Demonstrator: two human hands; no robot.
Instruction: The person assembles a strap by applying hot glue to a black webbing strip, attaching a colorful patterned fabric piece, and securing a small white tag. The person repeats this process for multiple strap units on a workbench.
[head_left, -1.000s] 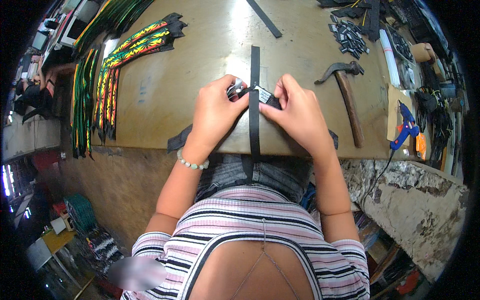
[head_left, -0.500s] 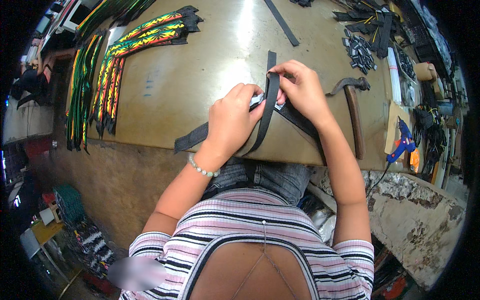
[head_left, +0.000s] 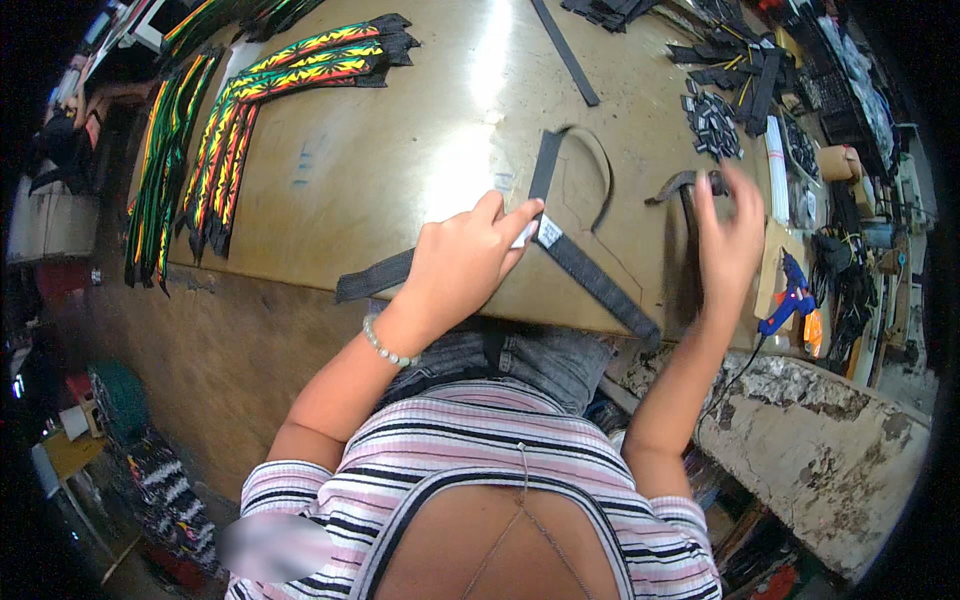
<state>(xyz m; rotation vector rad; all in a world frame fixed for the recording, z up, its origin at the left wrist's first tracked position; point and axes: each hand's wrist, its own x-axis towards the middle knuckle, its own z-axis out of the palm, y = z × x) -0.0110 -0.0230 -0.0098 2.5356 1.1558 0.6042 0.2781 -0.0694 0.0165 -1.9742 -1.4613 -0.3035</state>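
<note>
My left hand point(head_left: 470, 245) pinches black webbing straps point(head_left: 595, 285) where they meet, pressing them near the table's front edge. A small white label point(head_left: 549, 233) shows on the webbing just right of my fingertips. One end point(head_left: 375, 277) of webbing sticks out left of my wrist. Beyond my fingers, a thinner strap point(head_left: 545, 165) stands up and curves over to the right in a loose loop. My right hand point(head_left: 732, 230) is apart from the straps, its fingers spread and slightly blurred. It is beside a hammer point(head_left: 680, 185), whose handle it partly hides; I see nothing in its grasp.
Patterned red, yellow and green straps point(head_left: 310, 65) lie bundled at the far left. A loose black strip point(head_left: 567, 55) rests at the back. Small black-and-grey pieces point(head_left: 712, 120) are heaped at the right, near more cut webbing point(head_left: 755, 75). A blue glue gun point(head_left: 790, 295) sits at the right edge.
My right hand has let go of the strap and moved right to the hammer. The strap's loop has sprung open away from me and to the right. My left hand keeps its pinch.
</note>
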